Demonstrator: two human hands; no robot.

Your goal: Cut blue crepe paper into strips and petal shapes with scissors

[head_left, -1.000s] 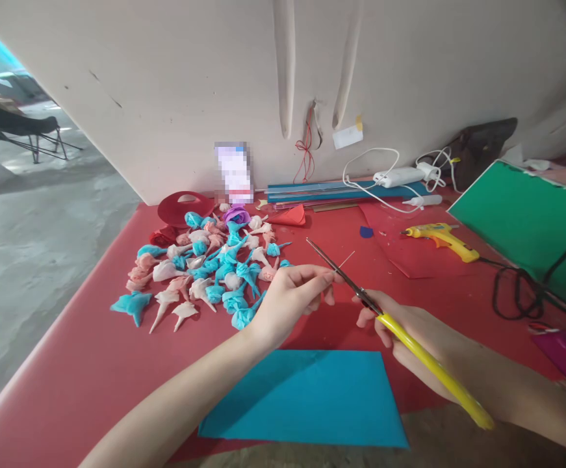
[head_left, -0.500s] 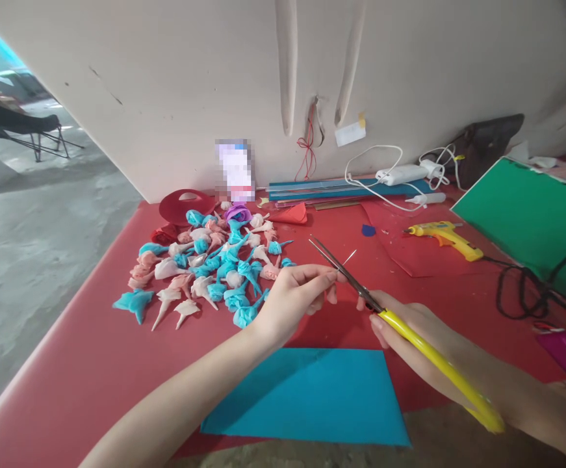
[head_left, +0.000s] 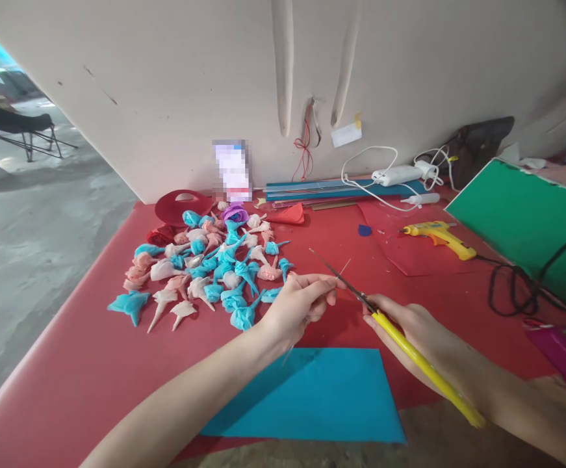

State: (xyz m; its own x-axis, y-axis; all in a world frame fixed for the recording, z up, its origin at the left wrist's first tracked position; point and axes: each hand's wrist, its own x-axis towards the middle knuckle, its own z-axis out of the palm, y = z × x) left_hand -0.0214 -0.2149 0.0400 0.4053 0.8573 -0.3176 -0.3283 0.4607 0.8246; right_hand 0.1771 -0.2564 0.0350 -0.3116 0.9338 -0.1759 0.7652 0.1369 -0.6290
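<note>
Wire (head_left: 345,267): at blades (head_left: 331,270), above counter (head_left: 131,364), nr. front edge
L hand (head_left: 305,300): thumb-finger pinch on wire
R hand (head_left: 416,325): closed round yellow scissors (head_left: 399,340)
Blades: best keep wire sq., fingertips (head_left: 330,283) clear

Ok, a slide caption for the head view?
Left hand holds a thin stick, right hand yellow-handled scissors, above a red table with blue, pink and white flowers.

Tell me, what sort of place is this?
Probably a craft corner, though I can't tell whose. Lots of blue, pink and white handmade-looking flowers lie on a red table, a yellow glue gun lies nearby, and the right hand holds yellow-handled scissors.
</note>
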